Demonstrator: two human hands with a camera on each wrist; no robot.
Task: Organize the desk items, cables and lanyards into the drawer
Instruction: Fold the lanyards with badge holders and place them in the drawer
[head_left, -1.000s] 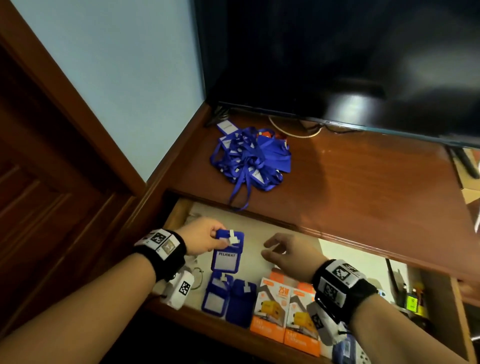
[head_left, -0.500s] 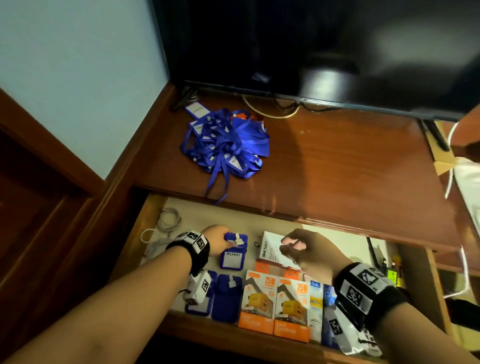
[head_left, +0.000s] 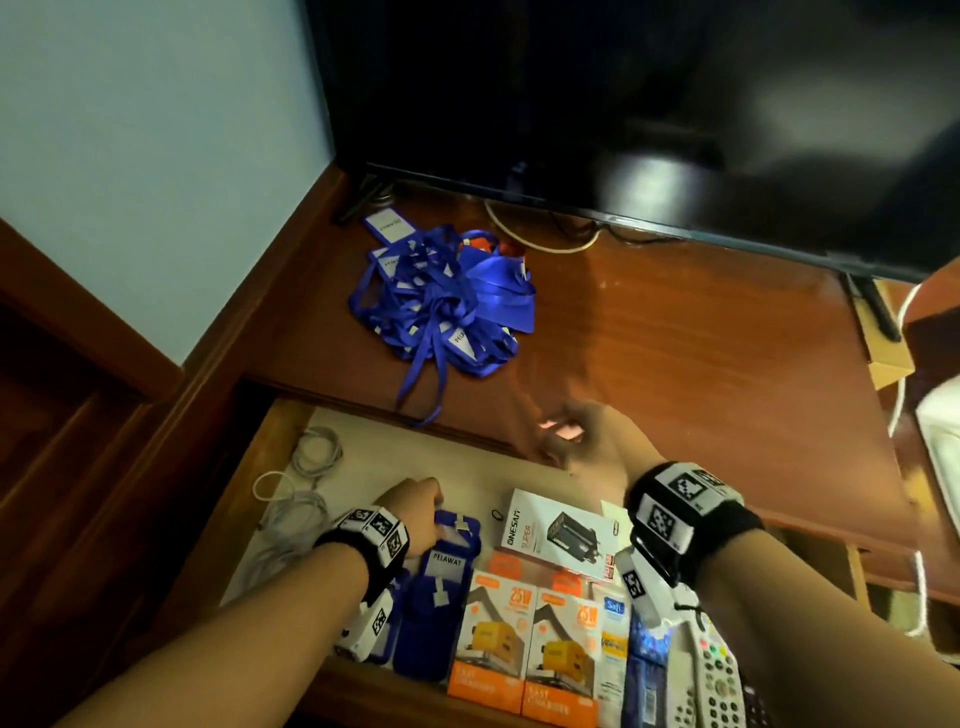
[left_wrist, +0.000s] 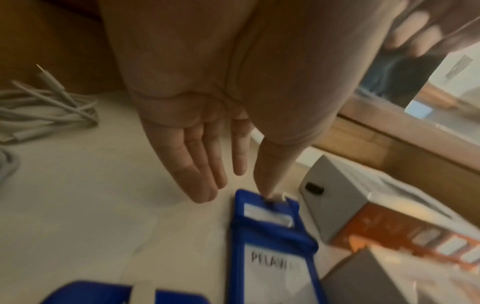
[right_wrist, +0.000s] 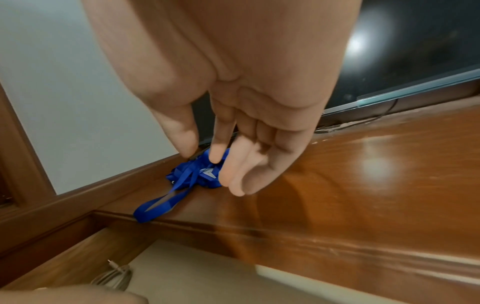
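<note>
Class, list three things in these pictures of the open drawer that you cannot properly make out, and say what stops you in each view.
1. Right hand, head view: motion blur smears the fingers.
2. Lower badge holders, head view: the left wrist band hides part of them; count unclear.
3. Badge holder label, left wrist view: blur makes the last letters unreadable.
4. Lanyard pile, right wrist view: the fingers cover most of it.
</note>
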